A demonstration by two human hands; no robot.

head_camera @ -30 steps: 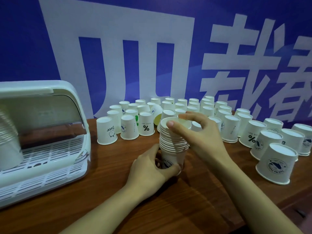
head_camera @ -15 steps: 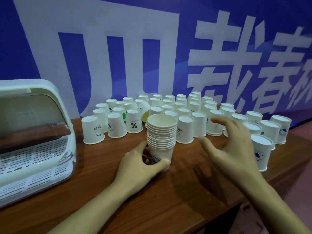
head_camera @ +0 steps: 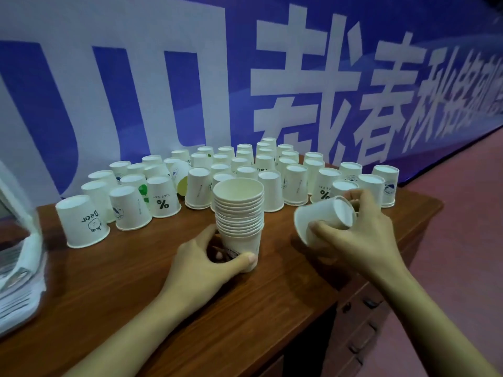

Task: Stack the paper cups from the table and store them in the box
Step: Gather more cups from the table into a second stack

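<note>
**White paper cups, stacked and loose, on wooden table**

White paper stack of cups (head_camera: 239, 213): nested, mouths up, upright near the table's front middle; left hand (head_camera: 202, 263) curls round its base. Single cup (head_camera: 324, 219): tilted on its side, held off the table in the right hand (head_camera: 362, 238), fingers and thumb curled round it. Loose cups (head_camera: 206, 175): many, upside down, some printed, crowded behind. Table (head_camera: 114, 281): brown wood. Box (head_camera: 19, 273): white, slatted, blurred at left edge. Banner (head_camera: 299, 77): blue, large white characters.
</note>
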